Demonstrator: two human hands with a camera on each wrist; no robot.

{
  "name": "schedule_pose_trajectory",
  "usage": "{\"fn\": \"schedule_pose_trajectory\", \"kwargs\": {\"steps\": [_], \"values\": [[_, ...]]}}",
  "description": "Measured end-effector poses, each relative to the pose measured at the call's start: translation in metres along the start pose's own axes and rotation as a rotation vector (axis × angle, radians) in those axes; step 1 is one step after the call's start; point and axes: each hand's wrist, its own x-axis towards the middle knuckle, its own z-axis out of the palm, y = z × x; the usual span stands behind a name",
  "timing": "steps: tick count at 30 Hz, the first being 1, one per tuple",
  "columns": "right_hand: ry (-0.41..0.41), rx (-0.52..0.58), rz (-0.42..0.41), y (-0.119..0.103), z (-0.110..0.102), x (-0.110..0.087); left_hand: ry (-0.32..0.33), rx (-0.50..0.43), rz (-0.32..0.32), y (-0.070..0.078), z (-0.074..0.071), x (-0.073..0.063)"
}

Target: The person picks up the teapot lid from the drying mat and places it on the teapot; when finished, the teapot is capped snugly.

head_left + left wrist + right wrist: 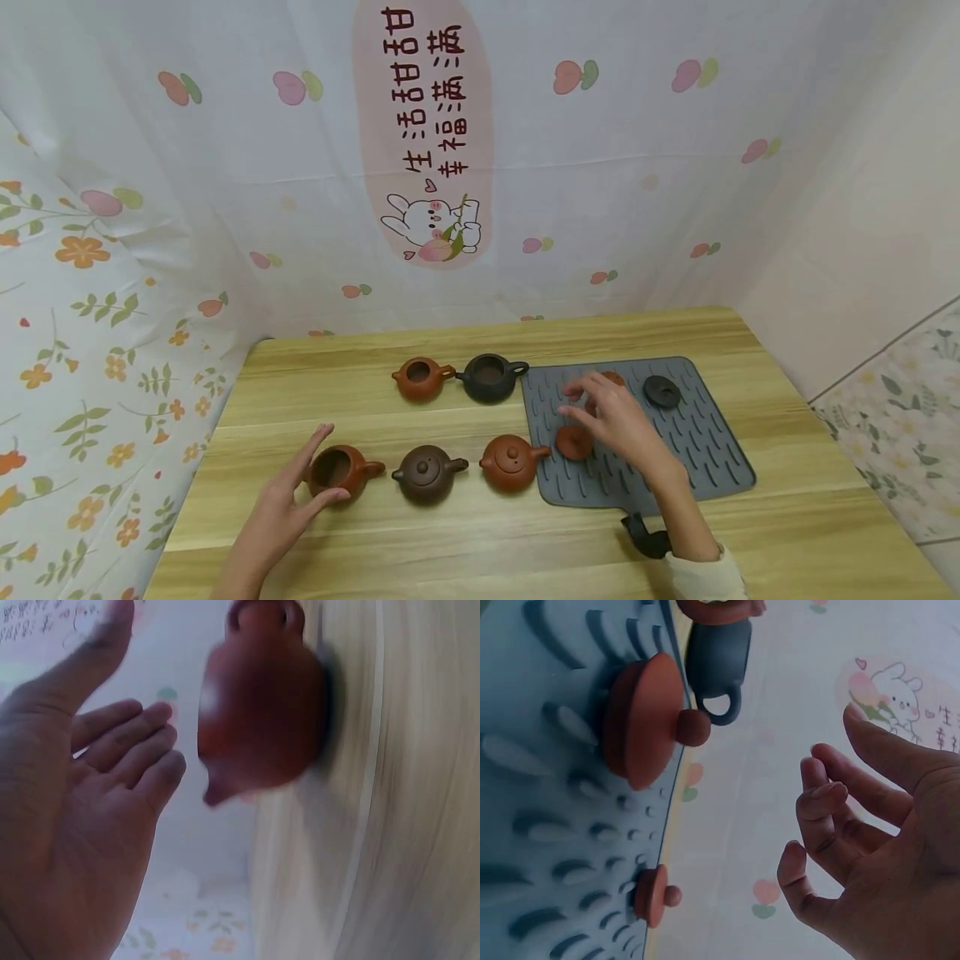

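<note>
Gray mat (pixel 712 450), right side. Your left hand (pixel 288 493) — spread, gripping nothing. Your right hand (pixel 617 421) — loosely bent above the mat, holding nothing. Lidless teapot (pixel 351 471), leftmost, within your left hand's span, seemingly for steadying. Red-brown lids (pixel 573 442), knobs upward on the mat, likely for pinching.

I see a table (pixel 457 546) with a streaky, yellowish wood-grain top. A reddish-brown lidless teapot (pixel 358 477) stands in the nearer row, at its left end, then a dark brown lidded teapot (pixel 425 477), then an orange-red lidded teapot (pixel 510 467). Behind them stand a small orange-brown lidless teapot (pixel 420 385) and, just beside it, a black lidless teapot (pixel 489 390). A grey ridged mat (pixel 705 446) lies flat on the right.
</note>
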Motion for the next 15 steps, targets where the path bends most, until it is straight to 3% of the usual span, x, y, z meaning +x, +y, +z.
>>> {"fn": "schedule_pose_trajectory", "kwargs": {"steps": [6,15], "values": [[0.027,-0.003,0.000,0.007,-0.001,-0.005,-0.103,-0.029,-0.131,-0.012,-0.011,-0.003],[0.011,-0.005,0.014,0.009,-0.004,-0.009,-0.144,-0.072,-0.182,-0.024,-0.012,-0.008]]}}
